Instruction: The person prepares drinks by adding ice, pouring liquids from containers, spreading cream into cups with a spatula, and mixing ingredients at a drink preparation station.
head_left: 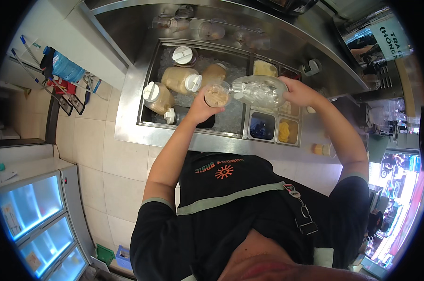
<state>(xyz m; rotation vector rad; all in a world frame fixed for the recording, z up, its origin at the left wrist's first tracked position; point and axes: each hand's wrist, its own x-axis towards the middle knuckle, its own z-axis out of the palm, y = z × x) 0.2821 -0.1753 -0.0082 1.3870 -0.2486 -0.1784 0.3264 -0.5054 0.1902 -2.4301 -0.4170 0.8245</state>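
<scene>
My left hand [203, 110] is wrapped round a clear plastic cup [217, 95] with a pale brown drink or ice in it. The cup is above the ice bin [226, 122]. In my right hand [298, 92] is a clear tapered container [261, 92], gripped at its wide end and lying tilted on its side. Its narrow end points left and is at the cup's rim. Whether liquid is flowing between them I cannot tell. Close to my left hand lie several jugs with white lids, among them a pale tan jug [179, 79] and a dark one [188, 116].
Right of the ice bin are metal pans, one with yellow pieces [284, 132] and one with dark contents [262, 125]. A steel rim [174, 136] runs along the front. Upturned cups [211, 30] line the back shelf. A small yellowish cup [323, 150] is on the right counter.
</scene>
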